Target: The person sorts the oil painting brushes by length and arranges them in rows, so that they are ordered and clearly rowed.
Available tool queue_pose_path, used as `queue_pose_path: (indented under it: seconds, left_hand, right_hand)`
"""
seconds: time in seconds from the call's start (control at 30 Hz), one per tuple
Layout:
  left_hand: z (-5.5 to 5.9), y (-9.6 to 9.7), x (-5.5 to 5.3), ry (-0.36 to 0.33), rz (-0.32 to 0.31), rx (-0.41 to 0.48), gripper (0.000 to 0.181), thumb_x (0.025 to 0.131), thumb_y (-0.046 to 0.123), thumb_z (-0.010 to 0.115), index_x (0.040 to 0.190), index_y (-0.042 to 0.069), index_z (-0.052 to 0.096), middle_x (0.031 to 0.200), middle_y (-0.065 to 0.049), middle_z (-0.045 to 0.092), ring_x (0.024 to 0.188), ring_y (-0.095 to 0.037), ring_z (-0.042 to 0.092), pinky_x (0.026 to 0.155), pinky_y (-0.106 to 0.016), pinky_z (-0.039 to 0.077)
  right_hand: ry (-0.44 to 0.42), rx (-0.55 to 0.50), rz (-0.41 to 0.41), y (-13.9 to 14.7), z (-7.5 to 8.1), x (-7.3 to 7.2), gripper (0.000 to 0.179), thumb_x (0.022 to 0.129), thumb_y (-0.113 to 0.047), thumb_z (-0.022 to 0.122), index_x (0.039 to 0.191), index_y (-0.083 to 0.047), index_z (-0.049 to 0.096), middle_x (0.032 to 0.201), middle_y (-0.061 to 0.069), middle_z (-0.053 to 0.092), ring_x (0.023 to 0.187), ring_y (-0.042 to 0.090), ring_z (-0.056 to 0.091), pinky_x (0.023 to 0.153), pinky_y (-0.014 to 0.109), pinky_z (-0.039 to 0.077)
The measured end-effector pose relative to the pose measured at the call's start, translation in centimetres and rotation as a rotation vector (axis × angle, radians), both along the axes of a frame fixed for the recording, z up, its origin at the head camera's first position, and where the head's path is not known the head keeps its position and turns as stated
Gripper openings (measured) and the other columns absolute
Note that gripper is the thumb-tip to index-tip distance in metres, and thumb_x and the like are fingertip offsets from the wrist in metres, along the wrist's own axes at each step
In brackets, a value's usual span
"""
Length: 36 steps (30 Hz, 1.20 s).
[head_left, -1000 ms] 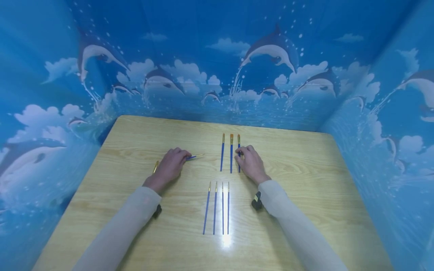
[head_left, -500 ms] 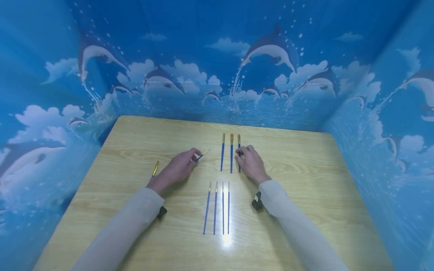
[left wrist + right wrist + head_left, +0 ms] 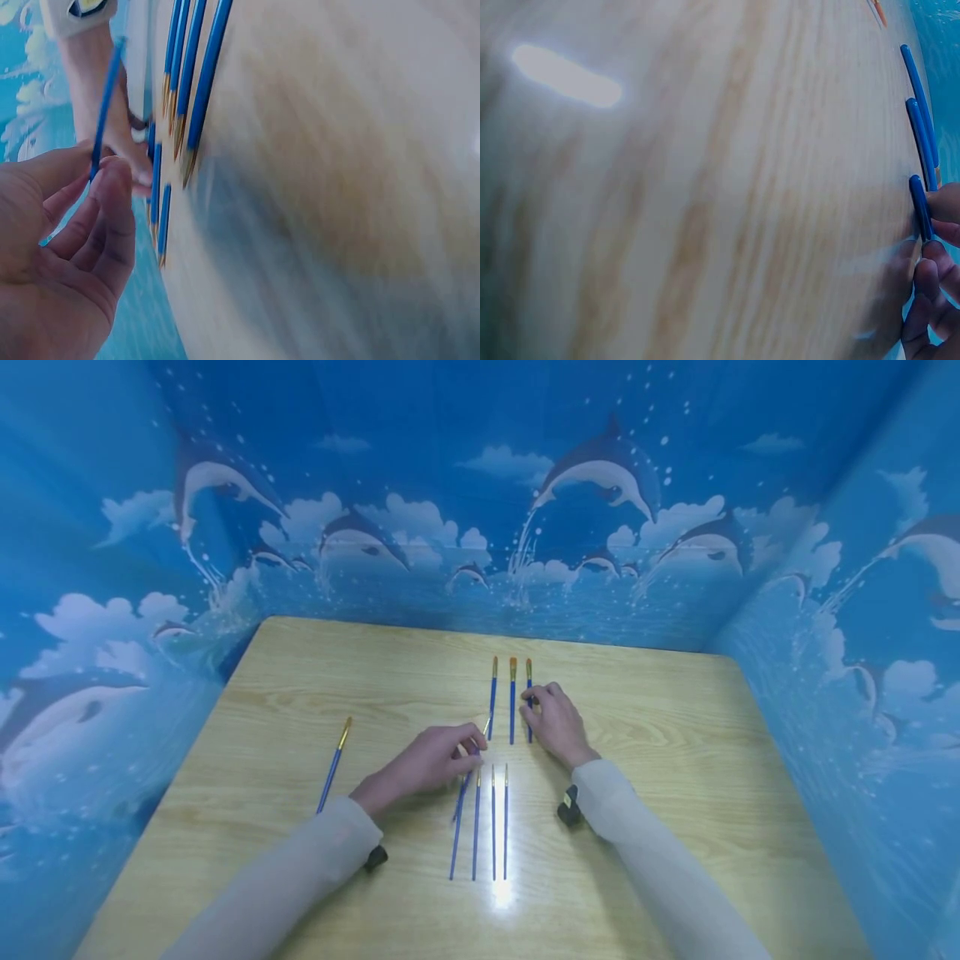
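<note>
My left hand (image 3: pixel 435 756) pinches a thin blue-handled paintbrush (image 3: pixel 109 101) between thumb and fingertips. It hovers over the top ends of several slim paintbrushes (image 3: pixel 492 835) lying side by side on the table. The held brush slants, its tip near the lower end of the left brush (image 3: pixel 493 685) in the far row. My right hand (image 3: pixel 557 722) rests at the right end of that row, thumb and fingers about the handle of a paintbrush (image 3: pixel 921 206) that lies on the table. Between these two lies a wider flat paintbrush (image 3: pixel 512 702).
A gold-ferruled paintbrush (image 3: pixel 333 768) lies alone on the left, its lower end by my left sleeve. The wooden table (image 3: pixel 675 735) meets a blue dolphin-print curtain (image 3: pixel 420 510) at the back and both sides.
My left hand has moved right and nearer with the thin paintbrush, turning it steeper. The lone brush on the left has come out from behind that arm. My right hand has stayed put.
</note>
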State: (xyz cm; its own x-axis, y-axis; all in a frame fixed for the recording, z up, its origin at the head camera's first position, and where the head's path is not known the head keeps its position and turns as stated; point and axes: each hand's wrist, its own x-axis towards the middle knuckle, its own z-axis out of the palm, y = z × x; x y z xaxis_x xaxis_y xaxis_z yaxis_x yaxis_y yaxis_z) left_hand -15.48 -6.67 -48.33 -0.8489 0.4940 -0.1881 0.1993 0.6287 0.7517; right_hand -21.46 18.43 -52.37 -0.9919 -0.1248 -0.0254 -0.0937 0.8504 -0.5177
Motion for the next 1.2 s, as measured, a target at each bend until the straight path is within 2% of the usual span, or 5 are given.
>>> queue_pose_path:
  seconds: [0.2,0.53,0.73,1.0,1.2]
  left_hand:
    - [-0.6,1.4,1.4,0.006,-0.045,0.029,0.015,0.107,0.027,0.071,0.120,0.021,0.073,0.110,0.004,0.079,0.095,-0.008,0.073,0.088,-0.031,0.063]
    - [-1.4,3.5,3.2,-0.022,-0.124,0.025,0.019,0.107,0.029,0.071,0.125,0.023,0.073,0.109,0.011,0.076,0.091,0.000,0.068,0.083,-0.023,0.060]
    - [-1.7,4.7,4.1,0.058,-0.174,-0.033,0.019,0.106,0.033,0.072,0.122,0.023,0.074,0.106,0.013,0.076,0.093,0.001,0.067,0.088,-0.023,0.060]
    - [-2.1,6.5,4.7,0.201,-0.218,-0.212,0.026,0.104,0.042,0.073,0.124,0.025,0.076,0.100,0.015,0.074,0.089,0.000,0.063,0.094,-0.029,0.056]
    - [-2.2,7.5,5.4,0.342,-0.248,-0.307,0.025,0.103,0.044,0.072,0.120,0.025,0.077,0.102,0.012,0.076,0.090,-0.005,0.061,0.084,-0.026,0.047]
  right_hand:
    - [0.004,-0.001,-0.002,0.0,0.0,0.0,0.035,0.108,-0.028,0.067,0.140,-0.012,0.069,0.129,0.012,0.062,0.113,0.031,0.065,0.097,0.048,0.060]
    - [0.010,0.000,0.004,0.0,0.0,0.0,0.034,0.109,-0.028,0.066,0.139,-0.012,0.069,0.129,0.012,0.062,0.112,0.031,0.065,0.095,0.048,0.060]
    - [0.013,-0.003,0.010,0.0,0.1,0.1,0.034,0.110,-0.028,0.065,0.140,-0.012,0.069,0.128,0.012,0.062,0.111,0.030,0.065,0.091,0.046,0.060]
    - [0.011,-0.004,0.011,0.0,0.2,0.2,0.033,0.111,-0.028,0.064,0.140,-0.012,0.069,0.127,0.012,0.062,0.110,0.030,0.065,0.090,0.046,0.060]
    - [0.009,-0.003,0.005,0.0,0.0,0.1,0.033,0.111,-0.028,0.064,0.140,-0.012,0.069,0.128,0.012,0.061,0.111,0.030,0.064,0.092,0.047,0.059]
